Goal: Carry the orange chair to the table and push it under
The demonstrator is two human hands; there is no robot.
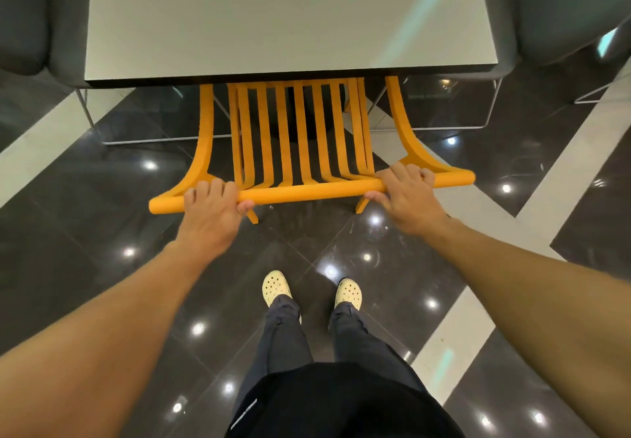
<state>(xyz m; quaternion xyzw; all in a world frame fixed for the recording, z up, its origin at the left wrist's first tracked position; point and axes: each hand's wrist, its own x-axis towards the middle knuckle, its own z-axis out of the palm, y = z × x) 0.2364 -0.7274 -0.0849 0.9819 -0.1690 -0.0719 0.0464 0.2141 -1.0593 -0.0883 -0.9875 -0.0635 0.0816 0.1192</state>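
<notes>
The orange chair (304, 150) has a slatted back and a round top rail. It stands in front of me with its seat hidden beneath the pale grey table (286, 17); only the backrest, the armrests and two rear leg tips show. My left hand (210, 212) grips the top rail near its left end. My right hand (406, 195) grips the same rail near its right end. Both arms reach forward from the bottom corners.
Grey upholstered seats (27, 17) stand left of the table, and another grey seat (563, 10) stands to its right, on thin metal frames (454, 127). The floor is glossy dark tile (85, 205) with pale diagonal bands. My feet in pale yellow clogs (276, 285) stand behind the chair.
</notes>
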